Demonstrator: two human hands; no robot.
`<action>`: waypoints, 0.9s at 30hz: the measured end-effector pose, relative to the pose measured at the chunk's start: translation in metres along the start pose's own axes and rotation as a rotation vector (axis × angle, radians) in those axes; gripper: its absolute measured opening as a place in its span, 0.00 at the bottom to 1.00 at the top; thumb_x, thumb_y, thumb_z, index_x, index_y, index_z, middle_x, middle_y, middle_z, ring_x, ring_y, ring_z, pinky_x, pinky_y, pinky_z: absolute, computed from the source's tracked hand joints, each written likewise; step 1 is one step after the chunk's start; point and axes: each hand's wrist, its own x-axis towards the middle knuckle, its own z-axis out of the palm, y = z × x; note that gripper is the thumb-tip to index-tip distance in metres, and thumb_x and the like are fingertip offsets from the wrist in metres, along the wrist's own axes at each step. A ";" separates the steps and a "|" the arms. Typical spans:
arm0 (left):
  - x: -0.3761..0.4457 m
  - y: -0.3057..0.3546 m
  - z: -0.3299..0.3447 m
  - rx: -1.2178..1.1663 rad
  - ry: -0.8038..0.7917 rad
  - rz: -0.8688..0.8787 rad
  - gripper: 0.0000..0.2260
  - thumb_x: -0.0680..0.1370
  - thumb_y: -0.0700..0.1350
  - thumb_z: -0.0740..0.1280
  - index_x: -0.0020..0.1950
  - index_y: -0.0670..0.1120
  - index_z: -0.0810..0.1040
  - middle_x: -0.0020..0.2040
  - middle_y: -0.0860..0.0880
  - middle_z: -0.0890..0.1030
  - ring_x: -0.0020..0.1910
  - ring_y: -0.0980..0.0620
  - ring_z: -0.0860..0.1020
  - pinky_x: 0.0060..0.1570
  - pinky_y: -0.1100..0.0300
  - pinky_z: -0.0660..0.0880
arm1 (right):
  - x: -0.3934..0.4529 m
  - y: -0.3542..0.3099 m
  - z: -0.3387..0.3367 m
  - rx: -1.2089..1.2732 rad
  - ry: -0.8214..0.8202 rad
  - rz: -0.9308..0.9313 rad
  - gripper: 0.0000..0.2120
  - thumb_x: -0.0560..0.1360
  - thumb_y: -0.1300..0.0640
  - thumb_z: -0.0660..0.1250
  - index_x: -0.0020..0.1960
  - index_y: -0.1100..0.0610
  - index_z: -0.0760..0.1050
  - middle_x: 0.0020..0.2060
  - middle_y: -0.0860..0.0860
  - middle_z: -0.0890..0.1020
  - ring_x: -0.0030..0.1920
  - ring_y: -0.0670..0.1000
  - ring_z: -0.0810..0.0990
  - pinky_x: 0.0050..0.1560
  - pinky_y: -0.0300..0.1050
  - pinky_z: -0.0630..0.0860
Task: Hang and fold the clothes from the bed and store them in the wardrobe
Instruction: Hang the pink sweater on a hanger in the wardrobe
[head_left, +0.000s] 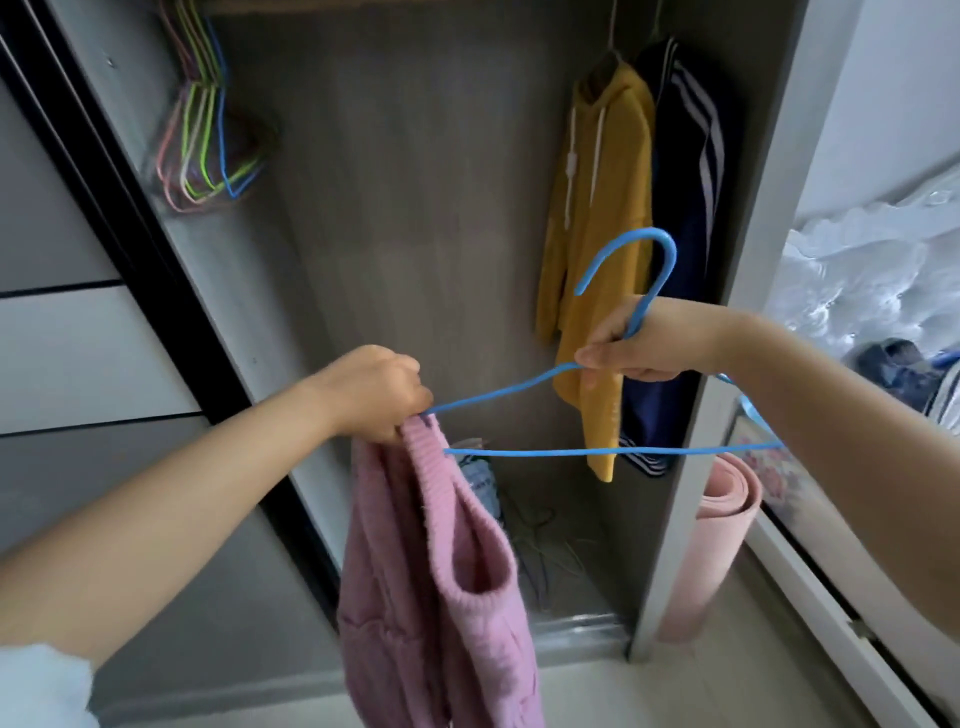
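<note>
A pink knitted sweater (441, 582) hangs from my left hand (382, 395), which grips its ribbed edge together with the left tip of a blue wire hanger (524, 452). My right hand (631, 345) pinches the hanger at the base of its hook, which points up. The hanger's left end sits inside the sweater's opening. Both hands are in front of the open wardrobe (415, 234). The hanger's right end is hidden behind my right forearm.
A yellow hoodie (597, 223) and a dark striped jacket (691, 171) hang at the wardrobe's right. Several coloured empty hangers (208, 130) hang at the upper left. Loose hangers and a folded item lie on the wardrobe floor (540, 551). A pink rolled mat (711, 535) leans outside. The bed (878, 291) is right.
</note>
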 end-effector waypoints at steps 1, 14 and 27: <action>0.003 0.002 -0.003 0.013 -0.020 0.038 0.15 0.60 0.53 0.55 0.23 0.46 0.76 0.20 0.51 0.71 0.20 0.52 0.73 0.19 0.71 0.63 | 0.004 -0.005 0.009 -0.028 -0.008 0.003 0.15 0.78 0.57 0.60 0.36 0.57 0.77 0.18 0.47 0.63 0.19 0.45 0.59 0.20 0.32 0.57; 0.009 0.015 -0.011 -0.108 0.458 0.191 0.12 0.73 0.32 0.60 0.34 0.45 0.64 0.26 0.47 0.70 0.32 0.49 0.67 0.25 0.62 0.67 | 0.026 0.026 0.080 0.261 0.342 -0.138 0.15 0.76 0.65 0.62 0.31 0.59 0.76 0.17 0.44 0.70 0.22 0.40 0.69 0.26 0.30 0.62; -0.083 0.037 0.035 -0.114 0.200 -0.763 0.27 0.68 0.64 0.67 0.23 0.41 0.68 0.18 0.47 0.70 0.14 0.48 0.71 0.14 0.65 0.62 | 0.035 0.032 0.105 0.373 0.352 -0.185 0.14 0.76 0.66 0.62 0.33 0.65 0.77 0.16 0.46 0.68 0.20 0.43 0.66 0.25 0.30 0.60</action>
